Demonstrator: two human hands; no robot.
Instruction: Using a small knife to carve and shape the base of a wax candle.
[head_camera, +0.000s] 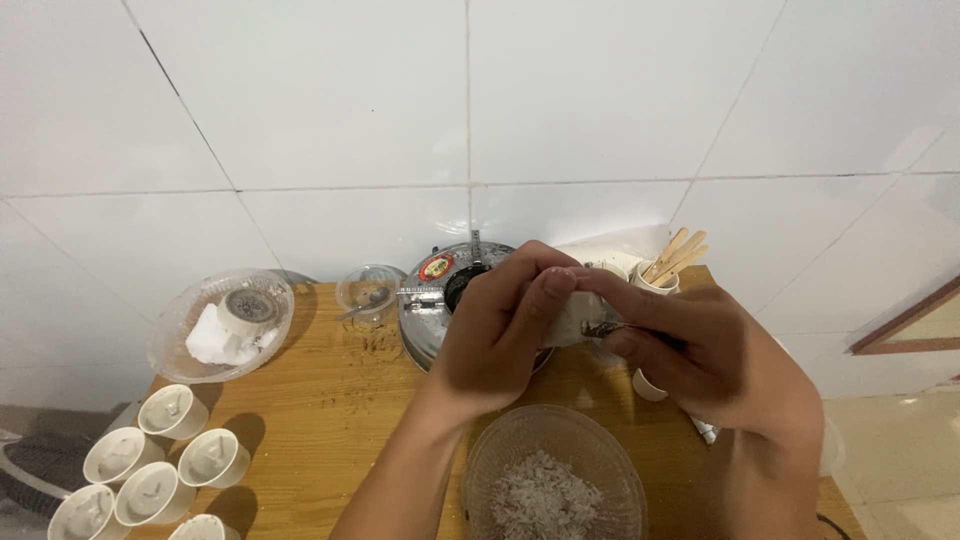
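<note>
The left hand (500, 330) grips a white cup (572, 318), tipped sideways, mouth rightward. The right hand (710, 355) pinches a spoon (603, 328), lying left-right, above the bowl (500, 440).

Round red-and-yellow label (436, 267) on the metal lid (425, 320)

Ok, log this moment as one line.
left hand: holds small white cup | right hand: works metal tool at cup | below: glass bowl of white flakes | wooden table
</note>
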